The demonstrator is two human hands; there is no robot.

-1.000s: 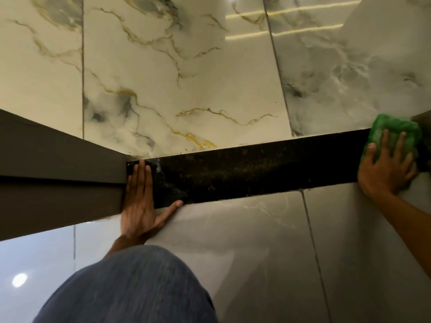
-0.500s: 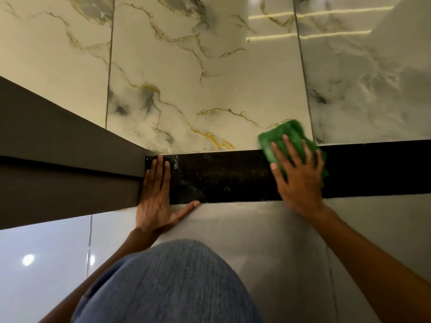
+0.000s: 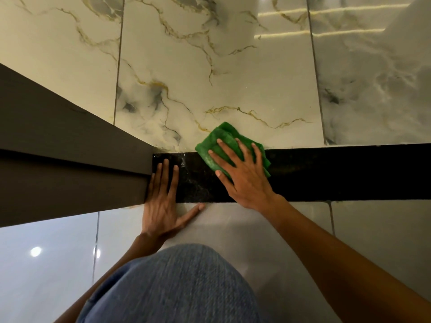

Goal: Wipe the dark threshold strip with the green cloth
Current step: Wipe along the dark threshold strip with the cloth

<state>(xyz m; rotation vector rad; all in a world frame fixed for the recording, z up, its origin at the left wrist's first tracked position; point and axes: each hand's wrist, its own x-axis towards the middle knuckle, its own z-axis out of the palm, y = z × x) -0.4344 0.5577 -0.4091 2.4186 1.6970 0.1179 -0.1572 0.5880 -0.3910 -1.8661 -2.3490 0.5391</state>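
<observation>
Threshold strip (image 3: 338, 171) dark, green cloth (image 3: 214, 145) pressed flat under spread right hand (image 3: 242, 176), left hand (image 3: 163, 201) at 9 o'clock, open, empty, flat on floor.

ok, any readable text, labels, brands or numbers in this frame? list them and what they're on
None. No text, label, brand or number shows on the green cloth, the dark threshold strip, the marble tiles, the brown frame or the blue jeans.
</observation>
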